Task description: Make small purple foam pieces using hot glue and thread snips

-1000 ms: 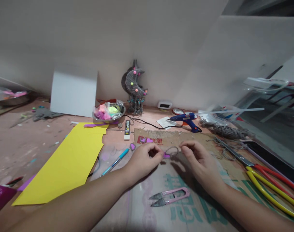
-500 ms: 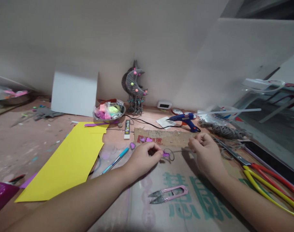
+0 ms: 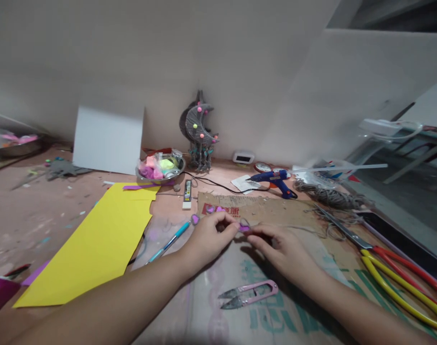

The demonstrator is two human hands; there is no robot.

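My left hand rests on the cardboard sheet with thumb and fingers pinched on a small purple piece that has grey string looped at it. My right hand lies just to the right, its fingertips pinched against the same piece and string. Pink thread snips lie on the cardboard just in front of both hands.
A yellow paper sheet lies at left, with a blue pen beside it. A bowl of coloured bits, a moon ornament and a blue glue gun stand at the back. Grey twine and red-yellow scissors lie right.
My right hand pulled away to the right with the string, then came back in to the purple piece. The string loop has shrunk. My left hand stayed put.
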